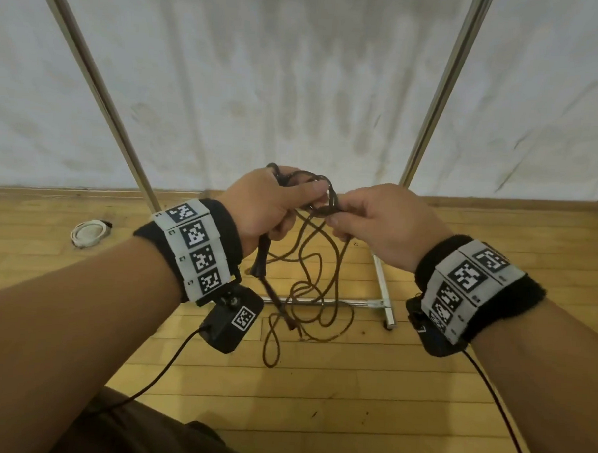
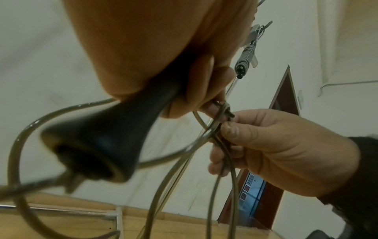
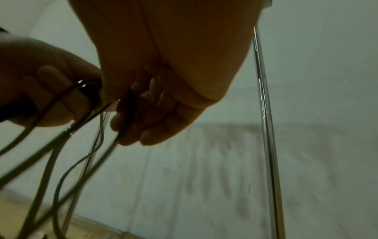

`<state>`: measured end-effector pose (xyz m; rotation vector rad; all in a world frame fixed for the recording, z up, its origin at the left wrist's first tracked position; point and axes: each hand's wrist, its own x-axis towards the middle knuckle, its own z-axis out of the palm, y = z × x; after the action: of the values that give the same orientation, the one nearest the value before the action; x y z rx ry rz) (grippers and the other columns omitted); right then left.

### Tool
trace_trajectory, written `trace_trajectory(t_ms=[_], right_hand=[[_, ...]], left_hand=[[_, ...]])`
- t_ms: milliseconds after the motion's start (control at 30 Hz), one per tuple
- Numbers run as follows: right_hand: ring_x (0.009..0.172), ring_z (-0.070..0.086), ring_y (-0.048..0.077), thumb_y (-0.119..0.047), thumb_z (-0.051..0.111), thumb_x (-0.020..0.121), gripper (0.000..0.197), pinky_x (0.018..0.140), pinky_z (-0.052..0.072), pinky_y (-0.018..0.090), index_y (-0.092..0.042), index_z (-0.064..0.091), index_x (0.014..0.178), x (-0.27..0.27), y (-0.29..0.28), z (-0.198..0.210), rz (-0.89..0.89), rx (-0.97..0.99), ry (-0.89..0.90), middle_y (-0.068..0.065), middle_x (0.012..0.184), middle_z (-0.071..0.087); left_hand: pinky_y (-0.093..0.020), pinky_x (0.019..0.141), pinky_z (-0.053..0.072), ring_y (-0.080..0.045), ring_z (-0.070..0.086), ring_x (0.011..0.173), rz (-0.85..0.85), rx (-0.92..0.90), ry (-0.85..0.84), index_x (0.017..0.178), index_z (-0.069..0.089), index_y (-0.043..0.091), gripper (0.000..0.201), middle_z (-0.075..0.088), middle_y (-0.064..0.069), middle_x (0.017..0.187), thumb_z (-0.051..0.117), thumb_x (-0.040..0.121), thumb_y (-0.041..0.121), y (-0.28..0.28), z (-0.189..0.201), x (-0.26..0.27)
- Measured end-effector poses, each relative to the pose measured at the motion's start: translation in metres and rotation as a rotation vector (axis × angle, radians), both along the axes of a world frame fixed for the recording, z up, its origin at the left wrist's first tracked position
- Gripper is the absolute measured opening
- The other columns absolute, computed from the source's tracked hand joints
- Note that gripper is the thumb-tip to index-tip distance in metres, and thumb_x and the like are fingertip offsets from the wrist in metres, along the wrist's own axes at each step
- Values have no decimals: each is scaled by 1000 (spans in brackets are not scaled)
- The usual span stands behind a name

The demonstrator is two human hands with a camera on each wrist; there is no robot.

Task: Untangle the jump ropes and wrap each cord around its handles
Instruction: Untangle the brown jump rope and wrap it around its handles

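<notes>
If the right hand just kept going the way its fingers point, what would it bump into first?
Most likely the left hand. The right hand points leftward across the body, pinching the cord of the jump rope, and the left hand's fingers sit just beyond that pinch, holding a black handle. Depth is hard to judge, though.

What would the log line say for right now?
left hand: grips black handle | right hand: pinches cord | loose cord hangs tangled | wrapping: not done
</notes>
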<state>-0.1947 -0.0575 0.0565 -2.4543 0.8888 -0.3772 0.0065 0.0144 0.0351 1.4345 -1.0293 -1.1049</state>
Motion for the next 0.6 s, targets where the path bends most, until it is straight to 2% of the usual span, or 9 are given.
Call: trace_trajectory(t_ms=[67,133,233,333,367,467,533,600], right_hand=[[73,65,0,-39,56,101,27,72,52,29,-28,74,84,-4,-5,-5,-28,-13,-5,-14,74,72],[67,65,0,-39,54,103,34,67,50,26,-28,70,75,-11,-13,-11,-106,-34,-24,-17,68,70],[64,67,5,-38,51,104,39,68,54,30,-24,68,72,-28,-30,-23,-264,-20,55,-10,65,70],[82,71,20,-35,45,107,38,81,59,41,-14,72,89,-48,-51,-40,-433,-3,388,2,85,74],[87,69,23,-33,46,107,37,85,58,41,-10,72,95,-56,-56,-46,-473,-5,509,5,91,73],[92,65,25,-26,52,105,29,79,53,35,-5,70,100,-71,-64,-59,-521,22,764,8,96,69],[96,66,27,-20,55,103,22,81,54,36,-5,71,103,-70,-59,-61,-503,42,858,11,102,71],[112,65,27,-21,57,102,29,93,53,36,-11,66,128,-60,-53,-57,-357,22,911,10,123,69]], left_hand=[[-20,38,32,-11,44,45,-14,-9,-20,104,73,2,29,74,-12,95,74,100,31,1,1,2],[-20,38,31,-9,45,44,-15,-21,-16,103,73,4,26,77,-7,93,73,101,30,1,4,3],[-19,38,30,-9,43,43,-5,-26,-8,105,70,4,25,78,-5,92,72,101,28,1,9,5],[-19,37,27,-8,38,40,-29,-41,22,95,71,6,21,76,-5,87,70,103,25,2,14,9],[-19,36,27,-8,37,40,-42,-50,32,92,72,7,21,76,-5,87,69,103,25,3,15,11],[-19,36,27,-8,37,39,-62,-58,29,87,74,11,22,76,-9,89,69,102,26,4,16,14],[-19,36,29,-8,38,38,-66,-50,26,86,74,11,23,77,-13,92,70,102,28,4,14,15],[-19,36,30,-7,39,37,-67,-41,21,88,73,10,24,78,-15,92,70,102,29,3,12,13]])
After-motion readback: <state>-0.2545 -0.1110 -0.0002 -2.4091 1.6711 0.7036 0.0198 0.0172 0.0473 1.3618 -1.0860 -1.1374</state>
